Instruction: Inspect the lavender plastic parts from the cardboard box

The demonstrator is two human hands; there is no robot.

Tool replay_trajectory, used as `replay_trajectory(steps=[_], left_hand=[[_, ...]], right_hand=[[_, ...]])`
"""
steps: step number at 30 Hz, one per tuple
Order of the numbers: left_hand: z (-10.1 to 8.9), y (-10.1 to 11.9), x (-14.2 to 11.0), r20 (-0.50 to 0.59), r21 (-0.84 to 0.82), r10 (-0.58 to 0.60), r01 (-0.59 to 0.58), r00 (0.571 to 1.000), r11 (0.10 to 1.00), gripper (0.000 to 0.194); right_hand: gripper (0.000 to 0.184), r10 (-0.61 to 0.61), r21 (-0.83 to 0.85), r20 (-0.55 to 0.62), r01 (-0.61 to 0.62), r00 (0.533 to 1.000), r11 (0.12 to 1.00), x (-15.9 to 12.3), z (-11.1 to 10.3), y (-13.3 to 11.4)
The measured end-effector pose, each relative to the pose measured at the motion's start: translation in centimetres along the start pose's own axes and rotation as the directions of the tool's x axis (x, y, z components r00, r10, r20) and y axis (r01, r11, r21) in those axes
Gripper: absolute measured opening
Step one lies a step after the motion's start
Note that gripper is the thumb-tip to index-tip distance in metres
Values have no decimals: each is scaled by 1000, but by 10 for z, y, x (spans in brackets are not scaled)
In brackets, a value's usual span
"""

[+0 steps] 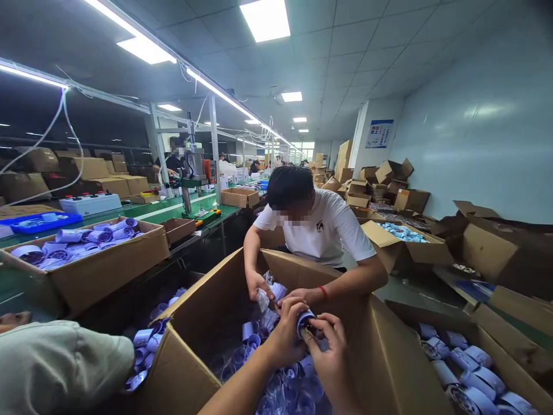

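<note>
Both of my hands are raised over a large open cardboard box (207,294) filled with several small white-and-purple cylindrical parts (276,386). My left hand (288,334) wraps around one such cylindrical part (305,320). My right hand (330,349) pinches at that same part from the right, fingers closed on it. Across the box a person in a white T-shirt (322,230) bends over it, and that person's hands (263,288) hold a clear plastic wrapped piece inside the box.
Another box of the same parts (86,259) sits on the green line bench at left, with a blue tray (38,221) behind. More open boxes of parts stand at right (470,363) and behind (404,236). A press machine (194,173) stands on the bench. A grey sleeve (60,363) shows at lower left.
</note>
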State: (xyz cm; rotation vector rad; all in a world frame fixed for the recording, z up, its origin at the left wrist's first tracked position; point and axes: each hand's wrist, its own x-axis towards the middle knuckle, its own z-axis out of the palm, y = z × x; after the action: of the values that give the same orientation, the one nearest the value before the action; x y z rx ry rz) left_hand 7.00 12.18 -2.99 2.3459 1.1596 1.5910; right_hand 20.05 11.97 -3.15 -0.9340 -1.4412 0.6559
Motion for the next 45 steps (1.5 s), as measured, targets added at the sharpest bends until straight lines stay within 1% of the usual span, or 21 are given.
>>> replay_trajectory(steps=[2,4,8,12,15,17,19,22,24,27,28,31,34,37,40,42,45], left_hand=[[0,2,0,40,-18,8,-8,999,1000,66],[1,2,0,57,-24,15,-14,998,1000,68],[0,-1,2,35,-46,12,-10,999,999,65],[1,-2,2,4,-62,14,-14,1000,998,63],[3,-4,2,-41,-57,56,-58,998,997,62],[4,-5,3,-72,-56,74,-78,995,995,59],[4,-3,4,-70,-40,51,-54,996,998,57],[0,0,6,-11,1,-9,9,1000,1000,55],[-2,2,7,20,16,-27,27,999,1000,52],[-2,1,8,29,27,-31,30,999,999,50],[-2,0,9,30,30,-25,24,999,999,50],[0,-2,9,36,24,-12,11,999,1000,53],[2,-4,8,25,22,-10,10,1000,1000,55],[5,-7,6,-8,49,-6,6,1000,999,52],[8,-9,5,-24,87,-4,6,1000,996,44],[10,-9,5,-34,113,-5,9,999,994,42],[12,-10,3,-70,156,21,-10,997,988,38]], right_hand=[[11,8,-6,-11,-8,1000,1000,1,0,1],[10,16,-25,9,-15,1000,1000,2,0,1],[15,41,-56,102,-35,994,998,5,-3,-3],[17,61,-26,138,-58,989,998,7,-3,-7],[12,59,7,119,-61,991,998,6,-1,-7],[5,60,72,72,-65,996,995,5,2,-8],[9,110,158,20,-112,994,981,3,5,-10],[24,274,257,-10,-262,962,930,3,9,-16],[35,359,310,26,-349,933,884,4,11,-19],[36,414,389,120,-427,902,816,6,14,-21],[35,432,408,131,-446,892,796,6,15,-21],[36,512,461,108,-499,852,734,7,19,-20],[36,573,545,101,-527,813,652,8,23,-22],[32,609,623,108,-531,786,575,8,25,-22],[31,625,675,114,-522,772,522,7,29,-18],[31,633,706,105,-506,767,495,6,34,-13],[33,663,754,81,-480,744,448,5,44,-7]])
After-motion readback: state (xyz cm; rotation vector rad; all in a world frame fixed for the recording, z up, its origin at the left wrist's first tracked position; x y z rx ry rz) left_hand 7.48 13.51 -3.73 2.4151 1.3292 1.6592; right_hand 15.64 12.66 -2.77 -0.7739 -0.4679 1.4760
